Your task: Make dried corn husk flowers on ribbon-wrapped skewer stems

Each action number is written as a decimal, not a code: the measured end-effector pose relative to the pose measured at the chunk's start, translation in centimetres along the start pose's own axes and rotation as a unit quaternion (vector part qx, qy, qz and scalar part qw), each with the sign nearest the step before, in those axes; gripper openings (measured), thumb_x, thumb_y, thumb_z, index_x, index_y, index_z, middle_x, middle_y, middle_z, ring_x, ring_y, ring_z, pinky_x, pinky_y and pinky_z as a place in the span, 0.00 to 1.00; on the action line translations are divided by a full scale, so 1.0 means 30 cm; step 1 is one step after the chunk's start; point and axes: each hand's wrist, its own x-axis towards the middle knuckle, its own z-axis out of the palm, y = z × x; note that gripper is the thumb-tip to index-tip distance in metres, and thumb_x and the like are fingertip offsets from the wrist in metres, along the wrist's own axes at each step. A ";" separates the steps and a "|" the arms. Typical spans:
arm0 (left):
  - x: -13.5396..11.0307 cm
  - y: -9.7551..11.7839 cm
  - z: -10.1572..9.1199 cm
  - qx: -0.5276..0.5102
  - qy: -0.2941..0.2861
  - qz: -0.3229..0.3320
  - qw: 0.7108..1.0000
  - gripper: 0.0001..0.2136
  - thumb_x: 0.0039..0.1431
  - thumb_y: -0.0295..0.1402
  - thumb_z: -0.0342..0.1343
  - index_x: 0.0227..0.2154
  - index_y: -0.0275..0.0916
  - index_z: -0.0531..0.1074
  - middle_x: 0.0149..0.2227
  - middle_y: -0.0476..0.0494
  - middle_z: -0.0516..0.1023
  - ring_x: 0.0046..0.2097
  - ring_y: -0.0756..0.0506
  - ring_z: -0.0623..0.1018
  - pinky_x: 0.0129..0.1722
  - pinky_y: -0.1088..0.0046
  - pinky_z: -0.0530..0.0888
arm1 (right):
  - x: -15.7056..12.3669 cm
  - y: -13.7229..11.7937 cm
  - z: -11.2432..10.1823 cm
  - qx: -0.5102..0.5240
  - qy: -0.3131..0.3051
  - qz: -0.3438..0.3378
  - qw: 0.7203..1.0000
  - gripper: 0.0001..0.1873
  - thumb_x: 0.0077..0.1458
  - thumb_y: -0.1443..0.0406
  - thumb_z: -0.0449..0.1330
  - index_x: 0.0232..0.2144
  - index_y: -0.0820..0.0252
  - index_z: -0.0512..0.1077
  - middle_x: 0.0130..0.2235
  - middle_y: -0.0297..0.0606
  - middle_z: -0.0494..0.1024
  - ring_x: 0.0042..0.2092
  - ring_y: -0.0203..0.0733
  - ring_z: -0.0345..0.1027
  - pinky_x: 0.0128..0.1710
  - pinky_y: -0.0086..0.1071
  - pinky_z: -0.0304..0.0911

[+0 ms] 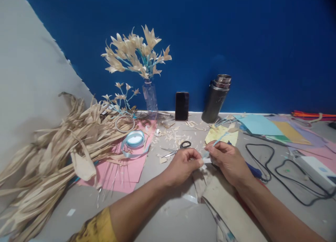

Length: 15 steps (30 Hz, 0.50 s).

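Slender pale-blue stem [220,139], right of the black-handled metal scissors [173,152]: right hand [231,162] pinches it; left hand [183,165] pinches its lower end, probably for steadiness.

Left fingers [194,163] near right fingers [214,152]; both in pinches

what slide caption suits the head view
Left hand and right hand at a pale blue stem, cream flowers in a bottle behind.
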 end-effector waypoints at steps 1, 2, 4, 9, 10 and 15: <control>0.000 0.002 -0.005 0.017 -0.008 0.002 1.000 0.05 0.50 0.31 0.62 0.25 0.37 0.71 0.22 0.51 0.66 0.24 0.53 0.62 0.25 0.76 0.57 | 0.007 -0.005 -0.009 0.020 0.021 0.005 1.000 0.17 0.39 0.52 0.77 0.22 0.55 0.78 0.31 0.35 0.76 0.30 0.37 0.62 0.28 0.32 0.63; -0.001 0.005 -0.011 0.037 -0.018 -0.001 0.999 0.04 0.50 0.29 0.61 0.25 0.37 0.71 0.23 0.51 0.67 0.24 0.53 0.63 0.25 0.76 0.58 | 0.016 -0.012 -0.022 0.043 0.045 0.006 0.998 0.18 0.37 0.53 0.78 0.22 0.55 0.78 0.31 0.35 0.76 0.30 0.36 0.62 0.27 0.31 0.62; -0.005 0.013 -0.021 0.083 -0.039 -0.016 0.996 0.03 0.50 0.27 0.59 0.24 0.37 0.71 0.23 0.50 0.68 0.25 0.52 0.65 0.25 0.76 0.60 | 0.042 -0.033 -0.061 0.095 0.098 -0.006 0.991 0.19 0.32 0.55 0.80 0.22 0.56 0.77 0.31 0.33 0.75 0.29 0.34 0.61 0.25 0.28 0.62; -0.018 0.031 -0.057 0.180 -0.078 -0.046 0.980 0.02 0.50 0.26 0.56 0.24 0.38 0.71 0.21 0.52 0.68 0.23 0.52 0.64 0.23 0.77 0.58 | 0.117 -0.087 -0.188 0.217 0.143 -0.045 0.965 0.19 0.36 0.63 0.80 0.26 0.57 0.74 0.31 0.28 0.74 0.28 0.30 0.61 0.22 0.23 0.63; -0.018 0.031 -0.067 0.205 -0.097 -0.054 0.973 0.03 0.49 0.26 0.57 0.23 0.38 0.71 0.21 0.52 0.68 0.23 0.52 0.64 0.23 0.76 0.58 | 0.128 -0.096 -0.211 0.235 0.147 -0.052 0.959 0.19 0.37 0.64 0.80 0.26 0.57 0.73 0.31 0.27 0.73 0.27 0.29 0.61 0.22 0.23 0.63; 0.003 0.019 -0.110 0.280 -0.060 -0.070 0.956 0.05 0.51 0.28 0.55 0.24 0.37 0.74 0.21 0.47 0.74 0.22 0.49 0.69 0.24 0.75 0.60 | 0.160 -0.123 -0.268 0.269 0.190 -0.093 0.939 0.24 0.31 0.62 0.81 0.26 0.58 0.71 0.27 0.24 0.68 0.25 0.26 0.58 0.20 0.19 0.60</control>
